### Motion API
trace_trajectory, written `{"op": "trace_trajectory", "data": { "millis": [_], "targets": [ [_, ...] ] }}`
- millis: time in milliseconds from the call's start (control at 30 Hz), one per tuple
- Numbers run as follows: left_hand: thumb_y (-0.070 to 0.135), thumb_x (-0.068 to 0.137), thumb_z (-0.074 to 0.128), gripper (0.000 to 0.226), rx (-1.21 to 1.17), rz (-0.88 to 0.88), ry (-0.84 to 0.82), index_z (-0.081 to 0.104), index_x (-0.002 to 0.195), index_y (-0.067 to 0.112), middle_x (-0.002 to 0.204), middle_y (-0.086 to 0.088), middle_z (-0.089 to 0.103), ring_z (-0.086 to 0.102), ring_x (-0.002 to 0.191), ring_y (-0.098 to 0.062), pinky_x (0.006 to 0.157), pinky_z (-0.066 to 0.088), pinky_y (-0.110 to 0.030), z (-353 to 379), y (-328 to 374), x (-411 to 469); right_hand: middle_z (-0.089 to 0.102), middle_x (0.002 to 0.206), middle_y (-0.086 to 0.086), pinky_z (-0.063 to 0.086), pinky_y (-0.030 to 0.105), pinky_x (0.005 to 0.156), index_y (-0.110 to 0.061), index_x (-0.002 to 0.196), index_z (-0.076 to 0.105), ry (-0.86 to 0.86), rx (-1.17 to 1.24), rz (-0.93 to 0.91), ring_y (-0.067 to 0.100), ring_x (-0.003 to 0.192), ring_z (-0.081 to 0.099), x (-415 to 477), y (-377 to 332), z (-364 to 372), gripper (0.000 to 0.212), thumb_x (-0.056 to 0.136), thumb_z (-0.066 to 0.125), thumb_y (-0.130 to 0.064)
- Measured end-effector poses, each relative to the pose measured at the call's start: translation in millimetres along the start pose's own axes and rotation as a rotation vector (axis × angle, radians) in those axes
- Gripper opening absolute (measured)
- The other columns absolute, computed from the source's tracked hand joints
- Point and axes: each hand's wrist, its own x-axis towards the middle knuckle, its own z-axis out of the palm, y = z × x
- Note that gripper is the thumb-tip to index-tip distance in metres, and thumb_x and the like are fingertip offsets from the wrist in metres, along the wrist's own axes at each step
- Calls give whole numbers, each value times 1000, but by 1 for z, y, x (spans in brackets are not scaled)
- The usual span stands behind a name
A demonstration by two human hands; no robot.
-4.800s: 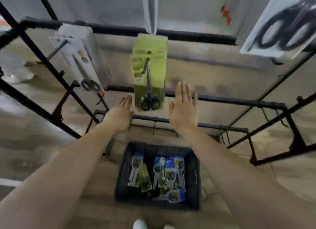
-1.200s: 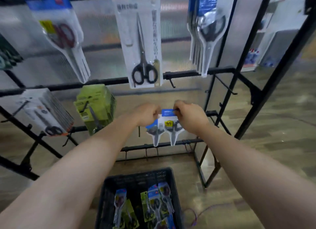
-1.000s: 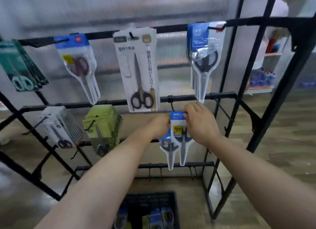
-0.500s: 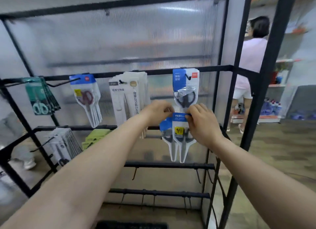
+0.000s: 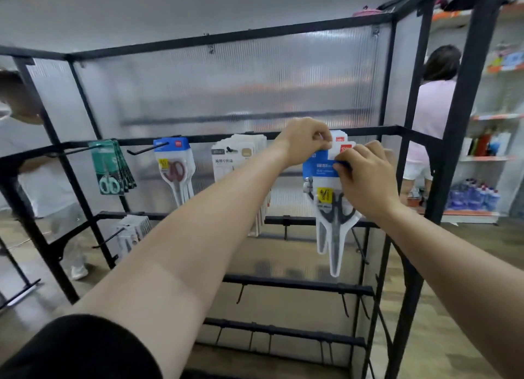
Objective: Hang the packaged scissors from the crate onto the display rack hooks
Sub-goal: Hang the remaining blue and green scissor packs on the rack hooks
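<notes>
blue packaged scissors (image 5: 334, 217) now lifted from the lower rail to the right end of the upper rail (image 5: 198, 138). left hand (image 5: 304, 140) and right hand (image 5: 365, 177) fingers pinch the card tops. hook hidden, probably not hung yet.

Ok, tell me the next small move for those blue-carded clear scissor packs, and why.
Probably push the card tops onto the hook. The left hand and right hand both pinch the blue-carded clear scissor packs by their tops, right at the black upper rail. The hook itself is hidden behind the hands.
</notes>
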Motion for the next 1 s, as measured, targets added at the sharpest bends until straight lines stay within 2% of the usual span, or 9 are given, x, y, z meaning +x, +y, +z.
{"op": "trace_trajectory", "data": {
  "millis": [133,233,367,533,667,867,1000],
  "targets": [
    [19,91,60,13,36,-37,-12,69,96,11,76,11,50,44,65,-3,56,30,-11,3,2,6,66,91,6,43,48,81,-9,95,68,40,49,75,29,93,50,8,5,1,13,91,58,-17],
    [17,90,61,13,42,-53,11,71,96,10,85,5,54,47,72,-5,57,32,-11,5,0,11,67,95,5,42,43,84,-12,100,68,24,66,143,25,96,49,14,11,2,16,92,57,-21],
    [19,88,65,12,8,-45,33,73,94,11,86,4,59,49,69,-3,59,35,-10,6,2,16,66,94,3,41,43,86,-13,99,68,20,90,161,23,96,48,16,14,3,15,92,57,-22],
    [21,87,65,16,35,-70,-44,73,98,13,92,3,60,54,82,-10,68,42,-19,7,10,24,66,90,1,40,38,85,-15,97,69,33,129,172,19,88,52,20,15,2,14,92,59,-22],
    [15,90,62,18,-61,-152,-160,71,105,12,105,-1,65,60,92,-15,73,52,-25,-3,7,31,65,82,-4,47,43,83,-17,95,70,32,158,160,12,75,52,24,13,3,12,90,61,-22],
    [13,91,59,17,-54,-141,-176,72,101,13,105,-4,66,60,90,-16,69,56,-26,-1,2,36,66,88,-1,48,46,86,-14,99,71,-3,210,190,18,81,59,32,10,6,15,91,59,-20],
    [12,91,58,15,-87,-157,-179,71,98,13,104,-7,65,63,92,-20,73,58,-31,4,-4,39,64,84,0,49,48,82,-13,95,72,22,269,212,20,78,59,33,13,10,12,89,61,-16]
  ]
}}
